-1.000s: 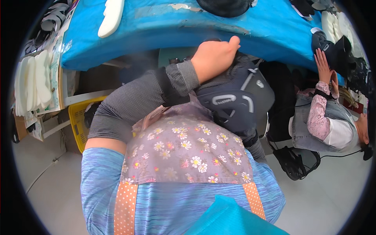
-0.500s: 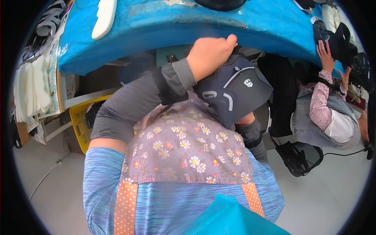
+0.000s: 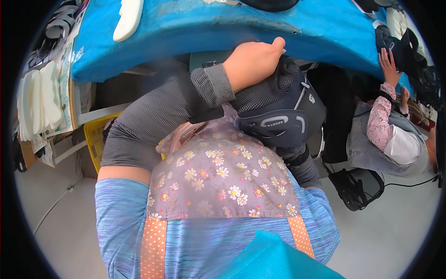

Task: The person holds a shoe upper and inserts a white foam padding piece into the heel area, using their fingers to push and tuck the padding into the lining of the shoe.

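At the far left, white foam pieces [image 3: 39, 100] stand stacked on edge beside the work area, and a yellow crate [image 3: 96, 139] sits on the floor under the counter's edge, within easy reach. One more long white foam strip [image 3: 128, 18] lies on the blue counter [image 3: 195, 28], whose padded top curves across the upper part of the view.

The person's left hand [image 3: 253, 63] comes in over a grey ribbed sleeve [image 3: 153, 116] and lies on top of a dark padded piece with a mesh top panel [image 3: 278, 109], perhaps a bag or protective pad. Its grip is closed over the upper edge of the mesh panel, thumb pointing toward the counter's rim, apparently to steady the piece and press it against the body. The piece itself rests below the counter's edge, against the person's floral apron [image 3: 223, 181], just in front of the chest, so it is propped between body and counter rather than lying flat on top.

The right hand is hidden beneath the padded piece; only the right forearm in its dark cuff [image 3: 299, 162] shows below it, so how its grip stands cannot be told. It seems to support the piece from underneath.

To the right, a co-worker in a pink sleeve and grey vest [image 3: 385, 135] reaches a hand [image 3: 388, 65] up to the counter, where dark items [image 3: 409, 42] lie. A black bag [image 3: 357, 186] sits on the floor between the two people.
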`<action>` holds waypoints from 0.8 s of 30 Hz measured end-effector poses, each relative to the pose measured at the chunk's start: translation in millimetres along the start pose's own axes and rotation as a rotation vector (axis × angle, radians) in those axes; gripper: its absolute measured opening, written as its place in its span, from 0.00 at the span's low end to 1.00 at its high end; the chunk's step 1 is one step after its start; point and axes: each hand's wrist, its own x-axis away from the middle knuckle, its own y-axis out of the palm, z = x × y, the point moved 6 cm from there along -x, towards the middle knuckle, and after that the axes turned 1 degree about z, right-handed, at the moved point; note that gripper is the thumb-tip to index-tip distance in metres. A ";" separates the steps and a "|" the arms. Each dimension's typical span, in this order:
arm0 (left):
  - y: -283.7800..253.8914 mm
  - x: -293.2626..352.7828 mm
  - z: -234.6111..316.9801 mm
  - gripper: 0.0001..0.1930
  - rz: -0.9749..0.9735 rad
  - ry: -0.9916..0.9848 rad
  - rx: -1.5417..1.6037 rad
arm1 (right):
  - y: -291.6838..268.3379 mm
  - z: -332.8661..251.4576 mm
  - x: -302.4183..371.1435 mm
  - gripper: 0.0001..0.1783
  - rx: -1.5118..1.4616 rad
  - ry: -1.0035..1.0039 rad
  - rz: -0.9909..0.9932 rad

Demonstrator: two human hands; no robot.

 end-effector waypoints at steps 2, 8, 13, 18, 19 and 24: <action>8.4 8.0 -2.4 0.11 -0.020 -0.064 0.028 | -0.8 5.6 3.0 0.21 -0.120 0.048 0.025; 24.2 26.8 -7.3 0.11 -0.101 -0.175 0.154 | -7.2 15.7 14.2 0.21 -0.369 0.131 0.107; 27.5 30.1 -4.9 0.10 -0.208 -0.206 0.081 | -12.4 12.2 16.3 0.20 -0.345 0.108 0.137; -28.5 -10.2 10.1 0.11 0.017 0.059 -0.379 | -24.8 1.1 9.4 0.20 -0.174 0.057 0.163; -43.6 -9.9 16.5 0.12 0.087 0.106 -0.414 | -26.0 -0.5 4.6 0.20 -0.116 0.029 0.160; -67.0 18.2 43.3 0.07 -0.028 0.005 0.230 | -21.4 12.5 4.7 0.23 -0.058 0.182 0.234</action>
